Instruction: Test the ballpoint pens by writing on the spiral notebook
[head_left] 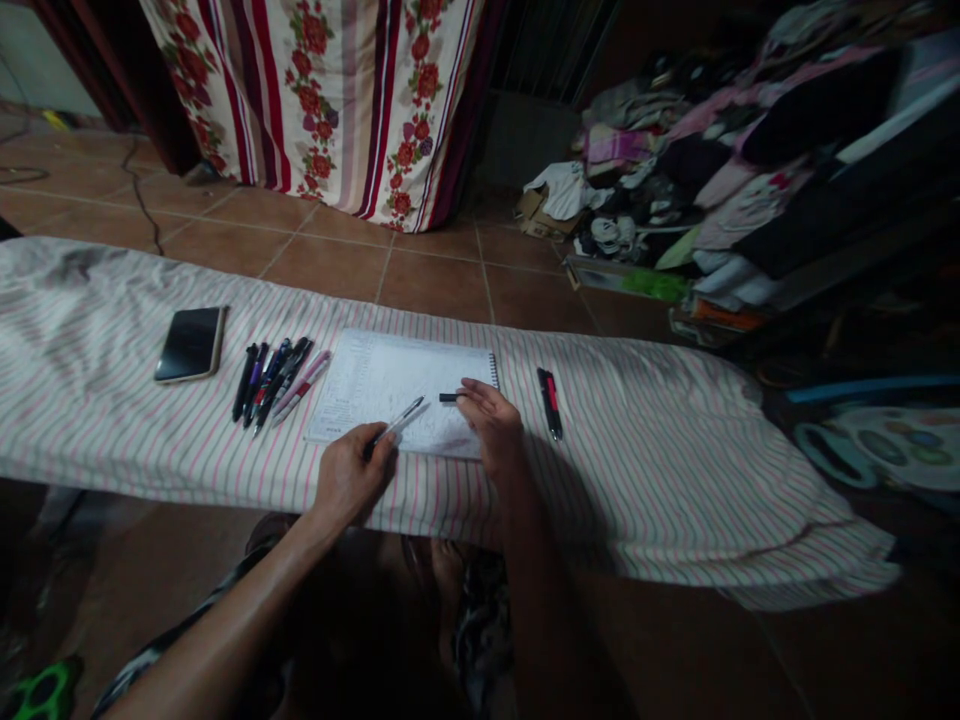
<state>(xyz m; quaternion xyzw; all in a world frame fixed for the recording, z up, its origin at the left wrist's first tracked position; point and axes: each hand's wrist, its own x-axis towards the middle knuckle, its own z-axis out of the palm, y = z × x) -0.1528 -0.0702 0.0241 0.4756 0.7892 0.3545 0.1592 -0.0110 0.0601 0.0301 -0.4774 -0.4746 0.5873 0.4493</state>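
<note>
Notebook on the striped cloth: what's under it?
The striped cloth, visible around the notebook. The part directly beneath is covered, so anything flat there can't be seen; what the cloth is draped over is hidden too.

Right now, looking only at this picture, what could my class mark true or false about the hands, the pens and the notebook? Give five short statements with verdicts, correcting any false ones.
1. The left hand holds a clear-barrelled pen. True.
2. The right hand is empty. False: it holds a short black piece, perhaps a pen cap.
3. The notebook has its spiral binding on the left edge. False: the binding runs along the right edge.
4. Two pens lie side by side to the right of the notebook. True.
5. The larger group of pens lies to the left of the phone. False: it lies between the phone and the notebook.
</note>
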